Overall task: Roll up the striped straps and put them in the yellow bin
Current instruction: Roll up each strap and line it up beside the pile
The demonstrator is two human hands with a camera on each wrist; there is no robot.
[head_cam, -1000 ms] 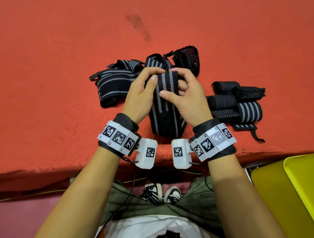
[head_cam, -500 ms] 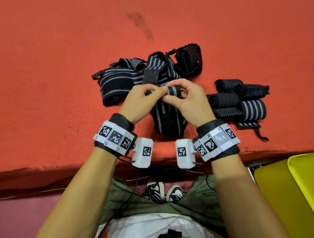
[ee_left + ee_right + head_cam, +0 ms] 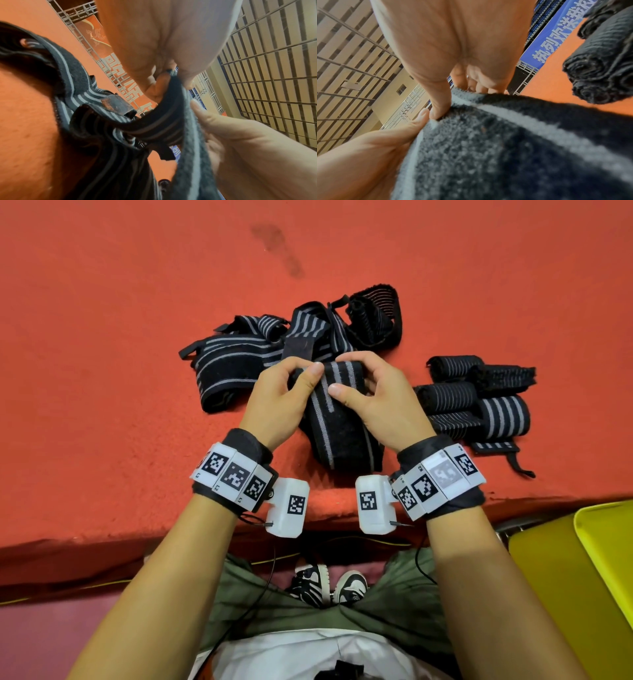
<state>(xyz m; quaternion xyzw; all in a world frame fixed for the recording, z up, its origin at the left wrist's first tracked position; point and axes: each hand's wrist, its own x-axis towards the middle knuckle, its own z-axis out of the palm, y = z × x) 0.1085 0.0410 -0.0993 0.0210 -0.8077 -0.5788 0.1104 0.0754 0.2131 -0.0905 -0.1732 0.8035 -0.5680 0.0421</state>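
Fingers of both my hands curl round the far, rolled end of one striped strap (image 3: pixel 337 419). My left hand (image 3: pixel 279 402) pinches its left edge, thumb on top; my right hand (image 3: pixel 380 402) holds the right edge, thumb pressed on the grey stripes. In the left wrist view the strap (image 3: pixel 171 116) bends over my fingers (image 3: pixel 159 83), and in the right wrist view my two thumbs meet at its fuzzy edge (image 3: pixel 488 142). Its flat tail runs toward six o'clock, lying on the red mat (image 3: pixel 102 371) between my wrists.

At twelve o'clock from my grip, just beyond my fingers, lies a loose pile of unrolled straps (image 3: pixel 260 350), tangled and overlapping. At three o'clock, near my right hand, sits a cluster of rolled straps (image 3: pixel 479 402), touching one another; the right wrist view shows their coiled ends (image 3: pixel 599 70). At five o'clock, off the mat's near edge, is the yellow bin (image 3: pixel 582 577), well apart from the strap I hold.
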